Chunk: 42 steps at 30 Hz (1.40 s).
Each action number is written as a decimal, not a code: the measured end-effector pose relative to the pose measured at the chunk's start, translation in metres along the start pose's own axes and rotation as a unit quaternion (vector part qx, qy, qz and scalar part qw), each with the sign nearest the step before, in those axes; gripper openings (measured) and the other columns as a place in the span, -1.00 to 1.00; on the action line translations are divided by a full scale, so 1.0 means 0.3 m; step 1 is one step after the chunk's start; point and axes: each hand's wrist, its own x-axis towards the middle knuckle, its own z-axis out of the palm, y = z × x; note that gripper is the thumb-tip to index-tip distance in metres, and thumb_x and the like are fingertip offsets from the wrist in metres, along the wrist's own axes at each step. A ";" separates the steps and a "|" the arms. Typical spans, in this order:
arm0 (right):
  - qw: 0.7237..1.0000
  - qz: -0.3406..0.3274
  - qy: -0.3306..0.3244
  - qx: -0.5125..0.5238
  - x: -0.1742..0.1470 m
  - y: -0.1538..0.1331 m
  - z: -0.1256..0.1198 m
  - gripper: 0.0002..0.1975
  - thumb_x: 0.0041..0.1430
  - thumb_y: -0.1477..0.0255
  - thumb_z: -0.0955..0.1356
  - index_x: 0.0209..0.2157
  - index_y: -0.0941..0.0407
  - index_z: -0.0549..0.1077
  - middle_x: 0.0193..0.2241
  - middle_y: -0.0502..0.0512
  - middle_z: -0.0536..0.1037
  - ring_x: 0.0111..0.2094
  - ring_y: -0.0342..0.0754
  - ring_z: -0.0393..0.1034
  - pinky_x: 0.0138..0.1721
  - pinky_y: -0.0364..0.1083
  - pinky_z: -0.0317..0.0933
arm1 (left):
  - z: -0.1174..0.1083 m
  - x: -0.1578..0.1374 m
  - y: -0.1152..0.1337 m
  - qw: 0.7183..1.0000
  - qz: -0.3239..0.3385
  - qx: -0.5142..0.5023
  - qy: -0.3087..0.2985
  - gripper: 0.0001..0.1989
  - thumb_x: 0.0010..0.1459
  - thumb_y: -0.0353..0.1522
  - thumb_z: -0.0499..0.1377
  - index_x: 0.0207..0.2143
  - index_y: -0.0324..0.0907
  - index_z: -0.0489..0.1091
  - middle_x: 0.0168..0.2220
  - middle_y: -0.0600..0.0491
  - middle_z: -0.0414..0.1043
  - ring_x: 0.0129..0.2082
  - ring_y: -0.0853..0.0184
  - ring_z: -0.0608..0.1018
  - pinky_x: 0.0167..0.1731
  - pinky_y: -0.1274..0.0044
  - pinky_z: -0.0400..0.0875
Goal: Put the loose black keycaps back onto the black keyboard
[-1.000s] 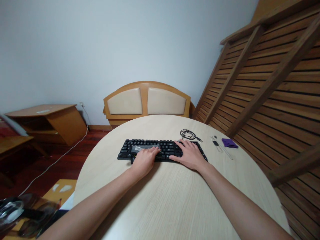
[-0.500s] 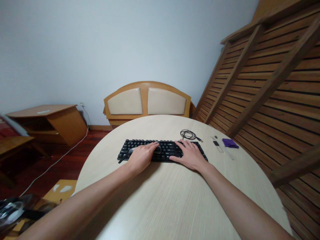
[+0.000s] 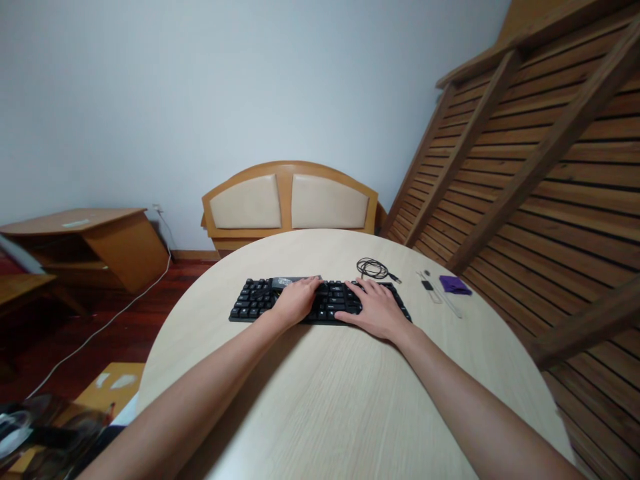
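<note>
Your left hand [image 3: 296, 300] is on it now, fingers together over a flat dark-grey item with pale markings [image 3: 286, 283], thumb grip hidden from view, up by the far edge of the long black plastic keyboard [image 3: 247, 304]. And there's your right hand [image 3: 376, 310], fingers spread across the keyboard's right end, a good brace! Let that palm anchor the board while the left stays light and level, so no key snags. The keyboard lies lengthwise before you on a round, pale wood-grain table [image 3: 320, 400]; just beyond it, a coiled thin black cable [image 3: 373, 269], and off right, a folded purple cloth [image 3: 455, 285]. Behind: an arched wooden headboard with cream panels [image 3: 285, 193], a pale wall [image 3: 300, 80].
</note>
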 end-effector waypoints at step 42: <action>0.997 -0.018 -0.070 0.037 -0.009 0.151 -0.039 0.18 -0.12 -0.27 0.37 0.41 0.06 0.06 0.41 0.21 0.06 0.39 0.35 -0.13 0.32 0.26 -0.09 | 0.006 0.048 0.035 0.999 0.020 -0.033 0.022 -0.60 0.26 -0.57 0.07 0.14 -0.24 0.37 0.11 -0.09 0.49 0.07 0.17 0.56 0.09 0.36 0.44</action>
